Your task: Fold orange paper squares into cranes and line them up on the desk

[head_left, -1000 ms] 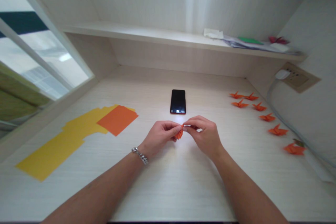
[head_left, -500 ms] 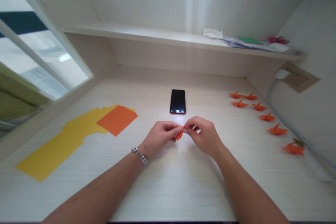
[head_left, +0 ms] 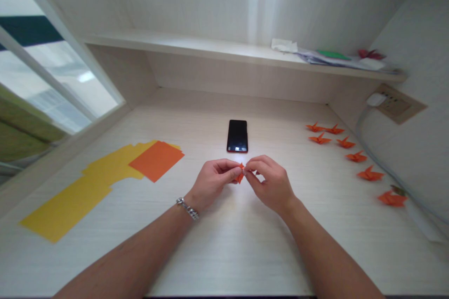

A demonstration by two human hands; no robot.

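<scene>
A small folded piece of orange paper (head_left: 240,178) is held between my two hands, just in front of the phone. My left hand (head_left: 218,176) pinches it from the left between thumb and fingers; a chain bracelet circles that wrist. From the right, my right hand (head_left: 268,178) grips the paper's edge with thumb and forefinger. Fingers cover much of the paper, so its full shape is hidden. Several finished orange paper cranes (head_left: 370,174) stand in a curved row at the right of the desk.
Left of my hands lie orange square sheets (head_left: 156,161) on spread yellow paper (head_left: 66,208). A black phone (head_left: 237,136) rests behind my hands. A cable (head_left: 382,170) runs down the right side from a wall socket (head_left: 400,103). A shelf (head_left: 210,51) crosses the back.
My right hand has shifted slightly left, its fingers closer to the left thumb. The orange paper has turned a little between the fingers. Everything else stays in place.
</scene>
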